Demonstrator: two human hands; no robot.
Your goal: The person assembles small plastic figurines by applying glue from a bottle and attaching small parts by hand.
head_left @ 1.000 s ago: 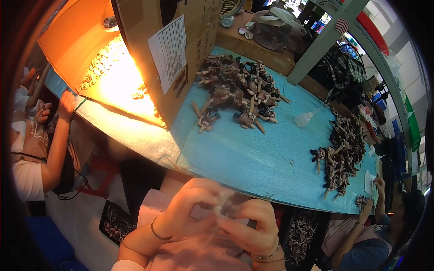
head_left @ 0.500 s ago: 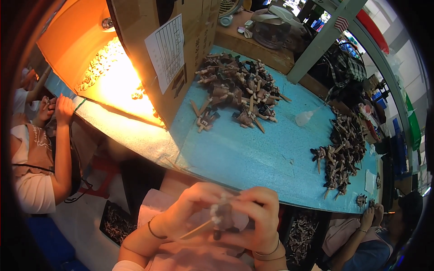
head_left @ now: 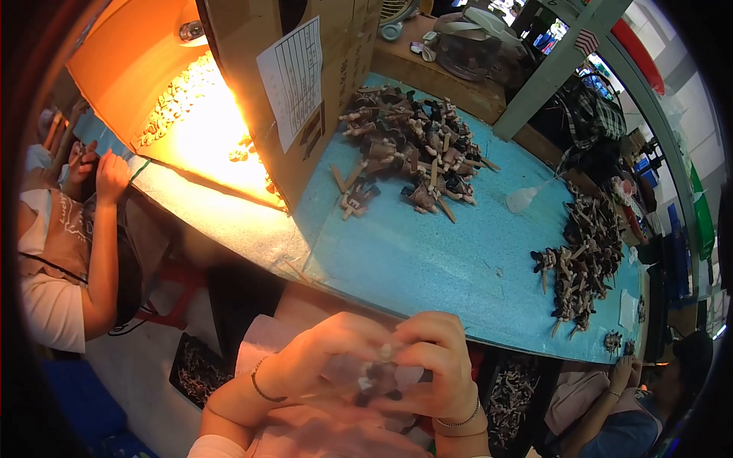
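In front of my lap, below the table edge, my left hand and my right hand meet with bent fingers around a small doll-like figure. It has pale, brown and dark parts and hangs between both hands, blurred by motion. Which fingertips press where is hard to make out. Similar small brown figures, several with flat wooden sticks, lie in a heap on the blue table. A second, darker heap of them is at the right end.
A cardboard box with a glowing lamp over small pieces stands at the left. A white squeeze bottle lies between the heaps. Dark trays of pieces sit below the table. Co-workers sit at left and right.
The figure has turned between my hands, and its wooden stick, plain before at the lower left, is now smeared or hidden. The whole view has shifted slightly.
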